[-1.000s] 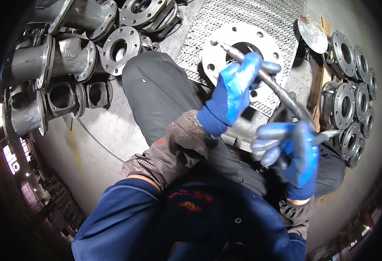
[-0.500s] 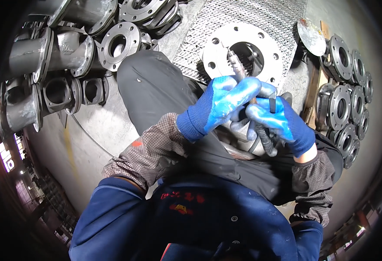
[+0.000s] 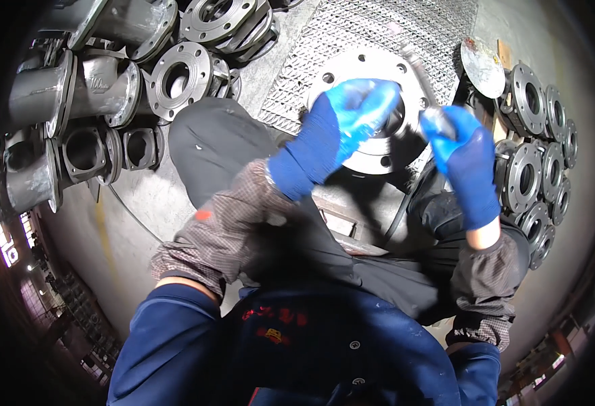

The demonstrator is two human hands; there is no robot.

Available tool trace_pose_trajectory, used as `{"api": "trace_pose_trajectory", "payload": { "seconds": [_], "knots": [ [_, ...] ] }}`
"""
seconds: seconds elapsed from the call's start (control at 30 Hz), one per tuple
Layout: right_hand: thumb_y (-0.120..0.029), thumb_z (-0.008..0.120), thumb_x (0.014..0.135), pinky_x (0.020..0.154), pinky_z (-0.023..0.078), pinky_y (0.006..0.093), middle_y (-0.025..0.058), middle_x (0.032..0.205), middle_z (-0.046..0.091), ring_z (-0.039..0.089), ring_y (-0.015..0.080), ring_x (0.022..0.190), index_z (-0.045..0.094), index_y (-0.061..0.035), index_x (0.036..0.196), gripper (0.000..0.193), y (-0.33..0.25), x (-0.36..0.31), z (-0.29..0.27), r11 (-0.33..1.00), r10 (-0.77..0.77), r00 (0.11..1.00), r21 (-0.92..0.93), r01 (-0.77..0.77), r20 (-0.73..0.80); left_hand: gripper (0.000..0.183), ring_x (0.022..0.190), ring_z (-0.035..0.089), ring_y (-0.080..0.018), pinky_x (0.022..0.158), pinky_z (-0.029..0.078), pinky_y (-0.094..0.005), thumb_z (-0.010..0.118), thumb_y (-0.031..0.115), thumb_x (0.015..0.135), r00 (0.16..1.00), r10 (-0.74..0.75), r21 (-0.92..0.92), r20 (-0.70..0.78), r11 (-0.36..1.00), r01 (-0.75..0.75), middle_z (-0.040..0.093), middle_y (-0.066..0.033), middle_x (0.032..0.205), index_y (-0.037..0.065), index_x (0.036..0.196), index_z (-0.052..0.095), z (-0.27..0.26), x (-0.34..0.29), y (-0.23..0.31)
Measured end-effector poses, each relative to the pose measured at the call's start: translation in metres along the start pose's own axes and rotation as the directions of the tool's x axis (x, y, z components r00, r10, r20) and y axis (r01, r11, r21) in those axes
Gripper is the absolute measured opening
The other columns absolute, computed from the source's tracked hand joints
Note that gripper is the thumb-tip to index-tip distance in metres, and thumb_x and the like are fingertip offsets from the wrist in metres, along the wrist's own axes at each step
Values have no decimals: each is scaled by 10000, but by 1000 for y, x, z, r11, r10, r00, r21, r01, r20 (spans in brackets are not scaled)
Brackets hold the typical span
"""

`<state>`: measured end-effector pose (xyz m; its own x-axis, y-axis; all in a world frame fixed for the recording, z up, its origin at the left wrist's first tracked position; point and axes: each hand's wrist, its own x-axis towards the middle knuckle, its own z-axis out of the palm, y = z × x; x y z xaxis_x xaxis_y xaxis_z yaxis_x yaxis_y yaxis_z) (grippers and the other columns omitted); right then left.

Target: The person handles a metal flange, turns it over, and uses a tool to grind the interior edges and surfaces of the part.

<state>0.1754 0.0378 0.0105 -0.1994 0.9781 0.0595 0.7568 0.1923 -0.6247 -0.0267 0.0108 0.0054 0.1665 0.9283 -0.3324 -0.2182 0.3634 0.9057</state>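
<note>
Both my hands wear blue gloves. My right hand (image 3: 465, 159) grips a slim metal power tool (image 3: 416, 64) whose shaft points up and left over a large pale round flange (image 3: 341, 71) with bolt holes. A black hose (image 3: 406, 206) runs down from that hand across my lap. My left hand (image 3: 345, 125) hovers curled over the flange's bore, apart from the tool, and I see nothing in it. The flange lies on a metal grating (image 3: 379, 24) in front of my knees.
Grey flanged pipe fittings (image 3: 74, 88) crowd the upper left. A row of dark flanged parts (image 3: 534, 169) stands at the right beside a round metal disc (image 3: 481, 64). My dark trouser leg (image 3: 209, 145) lies over the concrete floor (image 3: 118, 237).
My hands were together on the tool near my lap. They have moved up and apart: the left let go of the shaft, and the right carried the tool rightward over the flange.
</note>
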Motion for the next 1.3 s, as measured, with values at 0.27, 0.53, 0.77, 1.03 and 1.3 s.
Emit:
{"api": "trace_pose_trajectory", "payload": {
  "seconds": [0.27, 0.53, 0.77, 1.03, 1.3],
  "knots": [
    [-314, 693, 832, 536, 419, 233, -17, 676, 556, 479, 74, 562, 647, -35, 829, 283, 95, 53, 25, 707, 460, 848, 470, -529, 263, 690, 762, 643, -240, 729, 507, -329, 533, 532, 874, 952, 52, 661, -302, 731, 170, 647, -203, 976, -59, 1230, 506, -80, 9, -35],
    [-305, 657, 865, 556, 370, 206, -32, 655, 529, 437, 45, 594, 661, -18, 833, 289, 95, 48, 51, 800, 374, 911, 436, -413, 175, 592, 610, 611, -163, 539, 497, -292, 588, 477, 857, 918, -97, 308, -384, 924, 226, 606, -136, 691, -105, 953, 536, -70, 13, -93],
    [-362, 620, 883, 628, 425, 222, -19, 758, 597, 541, 60, 680, 638, -33, 876, 330, 74, 38, 53, 676, 469, 829, 481, -558, 304, 416, 791, 666, -226, 726, 533, -328, 606, 236, 848, 842, 313, 382, -439, 913, -140, 668, -204, 911, -32, 1163, 555, -55, 12, -51],
    [-323, 522, 940, 872, 423, 266, 69, 1075, 615, 548, 131, 951, 554, 68, 1195, 468, 54, 28, 80, 653, 386, 831, 518, -553, 401, 417, 815, 644, -130, 713, 531, -254, 618, 93, 852, 851, 377, 528, -366, 837, -144, 664, -145, 971, -60, 1228, 522, -47, 0, -5],
    [-331, 528, 938, 757, 424, 258, 27, 949, 614, 511, 107, 825, 603, 58, 1103, 430, 68, 27, 82, 636, 407, 812, 508, -580, 417, 448, 935, 626, -155, 808, 513, -268, 641, 73, 841, 903, 247, 187, -353, 964, -190, 633, -163, 1095, -57, 1249, 512, -27, -7, 8]
  ]
}}
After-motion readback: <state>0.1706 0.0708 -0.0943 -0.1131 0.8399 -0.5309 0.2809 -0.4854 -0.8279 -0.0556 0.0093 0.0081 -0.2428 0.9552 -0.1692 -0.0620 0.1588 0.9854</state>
